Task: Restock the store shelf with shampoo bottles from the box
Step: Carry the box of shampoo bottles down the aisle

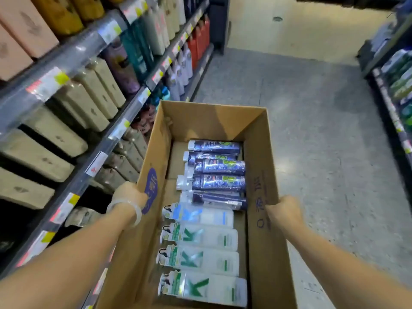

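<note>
An open cardboard box point(207, 121) fills the middle of the view, held up between my arms. My left hand point(130, 194) grips its left wall near the top edge. My right hand point(287, 209) grips the right wall. Inside lie several dark blue shampoo bottles point(219, 169) at the far end and several white bottles with a green K point(200, 259) at the near end, all on their sides. The store shelf point(95, 152) runs along the left, stocked with beige, purple, teal and white bottles.
The grey aisle floor point(312, 121) stretches ahead and to the right of the box. A second shelf unit point(396, 85) with green and blue packs lines the right side. Price tags run along the left shelf edges.
</note>
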Available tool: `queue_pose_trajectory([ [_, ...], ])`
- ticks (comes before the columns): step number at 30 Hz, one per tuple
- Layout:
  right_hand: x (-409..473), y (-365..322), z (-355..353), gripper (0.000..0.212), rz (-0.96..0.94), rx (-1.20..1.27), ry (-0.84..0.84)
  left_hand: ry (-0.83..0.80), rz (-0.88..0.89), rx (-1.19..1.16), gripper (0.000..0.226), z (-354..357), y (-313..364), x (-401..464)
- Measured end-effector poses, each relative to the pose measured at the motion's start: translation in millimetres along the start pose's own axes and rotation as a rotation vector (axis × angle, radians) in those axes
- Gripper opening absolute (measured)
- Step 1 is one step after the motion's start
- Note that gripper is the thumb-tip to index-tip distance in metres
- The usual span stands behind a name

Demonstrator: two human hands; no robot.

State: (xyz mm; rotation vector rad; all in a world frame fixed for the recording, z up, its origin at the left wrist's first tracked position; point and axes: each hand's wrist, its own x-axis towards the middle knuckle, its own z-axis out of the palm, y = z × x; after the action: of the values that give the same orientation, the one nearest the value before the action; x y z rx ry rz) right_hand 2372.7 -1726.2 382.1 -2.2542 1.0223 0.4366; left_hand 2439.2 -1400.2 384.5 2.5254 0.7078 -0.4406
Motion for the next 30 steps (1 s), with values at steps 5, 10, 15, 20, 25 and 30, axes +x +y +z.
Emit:
queue_pose_trajectory([
  [5, 93, -10, 88, 0.015, -0.009, -0.009, -0.009, 0.023, -0.022, 0.033, 0.017, 69, -7, 99],
  [10, 175, -1, 181, 0.024, -0.009, 0.027, 0.020, 0.012, -0.048, 0.049, 0.021, 149, -33, 187],
  [15, 236, 9, 259, 0.018, 0.014, -0.053, 0.020, 0.006, -0.050, 0.064, 0.017, 219, -63, 256],
  [20, 277, 22, 323, 0.022, 0.052, -0.062, 0.015, 0.010, -0.026, 0.095, 0.026, 272, -83, 315],
  [25, 280, 33, 359, 0.021, 0.069, -0.077, 0.064, 0.031, -0.046, 0.067, 0.020, 304, -105, 332],
  [30, 275, 29, 355, 0.024, 0.104, -0.136, 0.043, 0.008, 0.013, 0.109, 0.020, 301, -106, 333],
])
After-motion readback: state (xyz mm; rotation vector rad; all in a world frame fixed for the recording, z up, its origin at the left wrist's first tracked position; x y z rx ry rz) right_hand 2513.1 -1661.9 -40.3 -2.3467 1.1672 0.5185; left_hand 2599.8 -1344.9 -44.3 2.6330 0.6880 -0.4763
